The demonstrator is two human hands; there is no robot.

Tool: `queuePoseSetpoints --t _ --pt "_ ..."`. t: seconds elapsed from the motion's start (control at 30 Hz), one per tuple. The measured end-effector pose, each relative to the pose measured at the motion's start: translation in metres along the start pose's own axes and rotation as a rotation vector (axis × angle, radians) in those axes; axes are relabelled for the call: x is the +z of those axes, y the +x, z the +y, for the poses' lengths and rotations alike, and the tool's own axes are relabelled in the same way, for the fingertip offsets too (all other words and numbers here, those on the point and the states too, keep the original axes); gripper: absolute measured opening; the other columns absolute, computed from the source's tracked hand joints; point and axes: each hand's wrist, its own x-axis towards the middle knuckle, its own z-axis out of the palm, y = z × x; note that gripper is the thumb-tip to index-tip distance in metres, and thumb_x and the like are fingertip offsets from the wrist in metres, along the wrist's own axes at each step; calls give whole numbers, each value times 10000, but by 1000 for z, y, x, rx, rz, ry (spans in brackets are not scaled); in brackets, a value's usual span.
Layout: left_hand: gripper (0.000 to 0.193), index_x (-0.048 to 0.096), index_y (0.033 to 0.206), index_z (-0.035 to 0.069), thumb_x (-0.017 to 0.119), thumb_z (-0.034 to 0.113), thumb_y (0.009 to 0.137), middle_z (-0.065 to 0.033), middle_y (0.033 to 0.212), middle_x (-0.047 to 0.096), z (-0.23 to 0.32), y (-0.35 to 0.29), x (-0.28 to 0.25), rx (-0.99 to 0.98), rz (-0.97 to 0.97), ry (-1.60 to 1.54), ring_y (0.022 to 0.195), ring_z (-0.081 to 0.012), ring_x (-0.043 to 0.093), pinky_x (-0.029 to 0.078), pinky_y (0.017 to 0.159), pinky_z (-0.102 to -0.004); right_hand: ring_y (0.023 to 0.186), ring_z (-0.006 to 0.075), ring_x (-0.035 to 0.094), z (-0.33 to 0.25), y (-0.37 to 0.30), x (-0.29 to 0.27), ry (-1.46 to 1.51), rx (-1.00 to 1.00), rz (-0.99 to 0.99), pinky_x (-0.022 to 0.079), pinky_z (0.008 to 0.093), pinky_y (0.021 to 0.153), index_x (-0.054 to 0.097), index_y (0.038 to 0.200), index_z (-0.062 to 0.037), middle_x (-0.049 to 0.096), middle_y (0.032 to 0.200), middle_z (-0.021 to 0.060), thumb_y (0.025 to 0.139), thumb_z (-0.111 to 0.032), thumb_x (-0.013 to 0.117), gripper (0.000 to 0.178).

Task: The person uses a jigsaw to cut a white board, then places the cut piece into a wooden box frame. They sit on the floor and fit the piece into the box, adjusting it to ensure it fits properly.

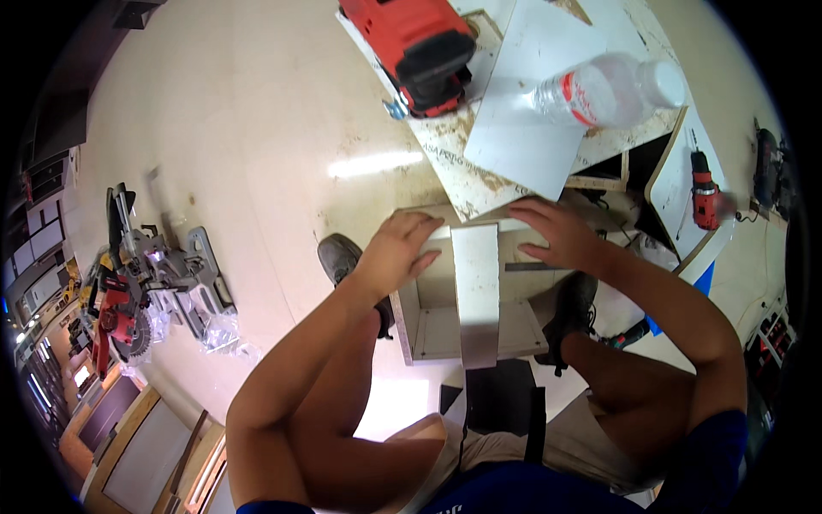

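Note:
Between my feet stands a small open box of white boards [418,332]. A narrow white board [478,295] lies lengthwise across its top, running toward me. At the box's far side, a thin white strip [512,225] passes crosswise behind that board's far end. My left hand [396,250] straddles the strip's left part, fingers beyond it and thumb on the near side. My right hand [561,237] straddles the right part the same way, its thumb bent inward. Both palms hide the strip's ends. Inside the box, part of the floor and the near wall show.
Just beyond the box, a stack of boards [522,141] carries a red and black power tool [415,51] and a clear plastic bottle [599,90]. A red drill [705,193] lies at right. A saw with a round blade [124,330] stands on the floor at left.

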Motion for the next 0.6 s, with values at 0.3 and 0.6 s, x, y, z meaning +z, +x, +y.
queuePoseSetpoints --t 0.3,0.6 --pt "472 611 1148 72 774 263 748 -74 1148 604 -5 3 13 27 38 -30 1027 -276 584 474 865 -393 1027 233 591 -2 22 19 -4 -125 108 507 348 867 631 1093 -72 599 1145 26 675 -234 795 477" --pt "494 620 1136 76 781 297 724 -63 1122 613 -3 6 18 -3 46 -25 990 -267 602 474 850 -388 980 212 606 3 24 23 13 -105 118 519 327 836 640 1055 -92 615 1121 -4 675 -256 796 443"
